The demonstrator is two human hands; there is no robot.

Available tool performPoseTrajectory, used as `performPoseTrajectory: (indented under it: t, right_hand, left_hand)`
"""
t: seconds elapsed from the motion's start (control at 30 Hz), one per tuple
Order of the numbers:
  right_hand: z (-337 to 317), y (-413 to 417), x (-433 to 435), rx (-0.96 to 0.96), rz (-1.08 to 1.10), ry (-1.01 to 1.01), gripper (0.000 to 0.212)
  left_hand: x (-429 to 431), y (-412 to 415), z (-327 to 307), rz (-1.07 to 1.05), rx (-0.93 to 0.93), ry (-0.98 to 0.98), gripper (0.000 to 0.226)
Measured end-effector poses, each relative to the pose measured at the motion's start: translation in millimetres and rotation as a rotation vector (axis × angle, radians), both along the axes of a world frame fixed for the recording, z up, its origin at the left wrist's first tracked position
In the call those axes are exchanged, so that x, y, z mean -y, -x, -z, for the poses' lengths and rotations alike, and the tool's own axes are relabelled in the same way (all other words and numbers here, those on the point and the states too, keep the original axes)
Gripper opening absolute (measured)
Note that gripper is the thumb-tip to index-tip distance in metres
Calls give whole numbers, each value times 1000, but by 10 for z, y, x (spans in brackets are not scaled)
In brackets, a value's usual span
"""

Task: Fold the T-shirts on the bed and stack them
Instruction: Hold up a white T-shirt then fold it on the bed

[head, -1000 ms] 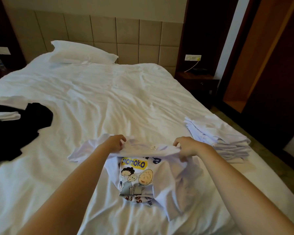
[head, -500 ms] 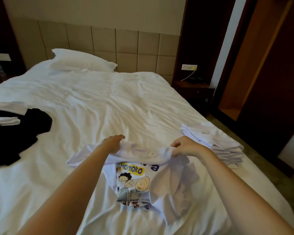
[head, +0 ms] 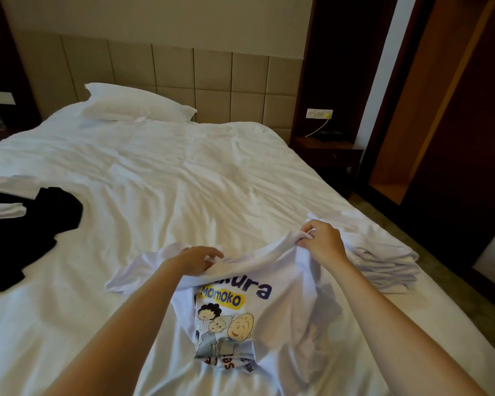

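A white T-shirt [head: 280,312] with a cartoon print and the words "MOMOKO" lies crumpled on the bed in front of me. My left hand [head: 193,260] grips its upper edge on the left. My right hand [head: 322,241] pinches the same edge on the right and holds it lifted off the sheet. One sleeve sticks out to the left of my left wrist. A stack of folded white T-shirts [head: 383,261] sits just right of my right hand, near the bed's right edge. A pile of unfolded black and white clothes [head: 26,230] lies at the far left.
The white bed sheet [head: 183,190] is rumpled across the middle. A pillow [head: 137,105] lies at the padded headboard. A dark nightstand [head: 329,151] with a wall socket and cable stands at the right, beside a wooden wardrobe [head: 440,110].
My right hand has lifted and pulled the shirt's top edge up and to the right, uncovering more of the blue lettering. My left hand has stayed on the left part of the edge.
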State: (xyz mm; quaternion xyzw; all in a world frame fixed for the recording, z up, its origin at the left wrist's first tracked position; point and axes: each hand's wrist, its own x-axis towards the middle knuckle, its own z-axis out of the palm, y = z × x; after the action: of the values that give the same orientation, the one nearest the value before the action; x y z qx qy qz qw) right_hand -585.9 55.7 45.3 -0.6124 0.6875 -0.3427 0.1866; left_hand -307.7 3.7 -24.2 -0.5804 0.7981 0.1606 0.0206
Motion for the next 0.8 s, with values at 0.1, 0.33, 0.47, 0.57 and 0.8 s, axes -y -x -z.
performPoseTrajectory:
  t: [0.1,0.33,0.47,0.57,0.8]
  right_hand:
    - [5,-15,-5,-8,3,23,5]
    - [-153,-53,-129,76,51,56,11]
    - [-366,-134,-167,120,87,117,12]
    - [-519,-246,-205,161,112,185,15]
    - [-882,-342,-322,29,175,280,23]
  left_hand:
    - [-93,117,33,29,-23,-49,33]
    - [-203,-1,-298,-211,-274,106,16]
    - [-257,-200,-631,-222,-202,122,19]
    - [-368,-281,-903,-202,-186,110,17]
    - [-688,-630,-1491,-228,-314,270,12]
